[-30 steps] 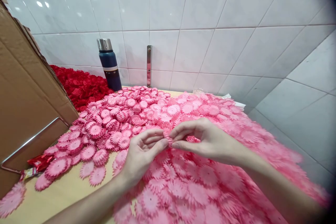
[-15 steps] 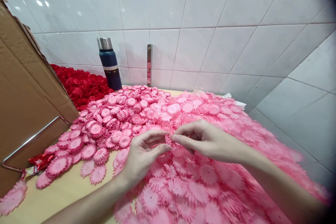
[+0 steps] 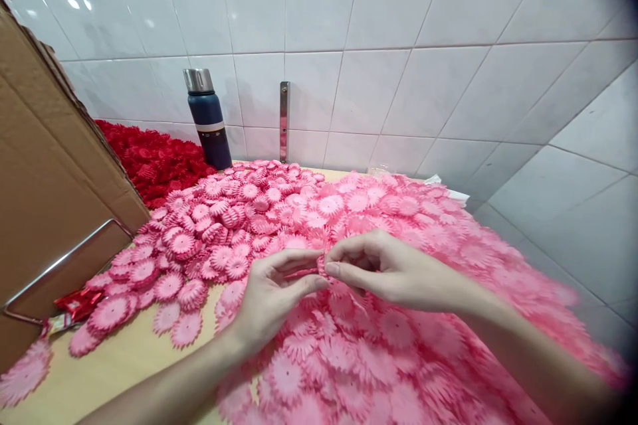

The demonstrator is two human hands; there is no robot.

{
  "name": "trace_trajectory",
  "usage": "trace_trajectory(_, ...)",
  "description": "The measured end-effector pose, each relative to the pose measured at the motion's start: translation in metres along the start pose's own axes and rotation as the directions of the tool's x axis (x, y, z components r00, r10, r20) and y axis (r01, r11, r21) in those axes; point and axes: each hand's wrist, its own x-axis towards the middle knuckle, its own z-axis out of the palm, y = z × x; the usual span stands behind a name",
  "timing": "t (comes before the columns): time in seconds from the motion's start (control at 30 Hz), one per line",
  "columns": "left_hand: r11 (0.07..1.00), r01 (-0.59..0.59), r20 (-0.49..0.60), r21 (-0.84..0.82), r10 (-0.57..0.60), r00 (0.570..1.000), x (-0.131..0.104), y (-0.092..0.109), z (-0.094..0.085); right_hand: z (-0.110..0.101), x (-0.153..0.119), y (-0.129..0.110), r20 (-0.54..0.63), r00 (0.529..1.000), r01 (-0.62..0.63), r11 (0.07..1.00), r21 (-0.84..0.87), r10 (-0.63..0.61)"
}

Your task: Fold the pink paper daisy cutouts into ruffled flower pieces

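Observation:
Between my two hands, above the middle of the pink heap, a small pink scalloped paper or fabric disc [image 3: 321,265] stands edge-on. My left hand [image 3: 269,292] has its fingers and thumb closed around the near-left side of it. On the other side, the thumb and index finger of my right hand [image 3: 389,269] pinch its edge. Whether it is one disc or a thin stack is hard to see. Beneath both hands lie loose pink scalloped discs [image 3: 359,352], many with a small dark hole at the centre.
Thicker pink stacks [image 3: 199,246] spread to the left on the pale yellow table [image 3: 114,372]. Behind them are a dark blue bottle [image 3: 212,123] and a red heap [image 3: 159,163]. A cardboard box [image 3: 50,146] borders the left side, with a red wrapper [image 3: 77,305] before it. White tiles [image 3: 319,0] rise behind.
Both hands stay close together over the heap. My left fingertips have shifted slightly to the right, nearer the right hand, and the pink disc remains between them.

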Motion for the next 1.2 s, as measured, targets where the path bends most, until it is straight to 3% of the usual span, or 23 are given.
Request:
trace_trajectory(0.4,0.999,-0.049,0.045,0.003,0.049,0.998,-0.0001,-0.0009,-0.0002,0.0003,0.0013,0.0010,-0.038,0.999,0.015,0.999,-0.038,-0.017)
trace_trajectory(0.7,0.999,-0.030,-0.075,0.018,0.032,0.997,0.0017,0.0004,-0.0013,-0.0059,-0.0016,0.0002,-0.101,0.995,-0.004,1.000,-0.031,0.001)
trace_trajectory(0.83,0.999,0.005,-0.018,0.041,-0.004,1.000,0.0010,0.0006,-0.0021,-0.0033,-0.0007,-0.0001,-0.098,0.995,0.001,0.999,-0.049,-0.005)
trace_trajectory(1.0,0.982,-0.027,0.066,0.189,0.015,0.998,-0.0009,0.0030,-0.0016,0.0021,0.0001,-0.0031,-0.059,0.998,0.032,0.998,-0.051,-0.035)
trace_trajectory(1.2,0.975,-0.054,0.070,0.214,0.040,0.997,0.0000,0.0050,-0.0014,0.0014,0.0001,-0.0026,-0.066,0.997,0.031,0.996,-0.080,-0.036)
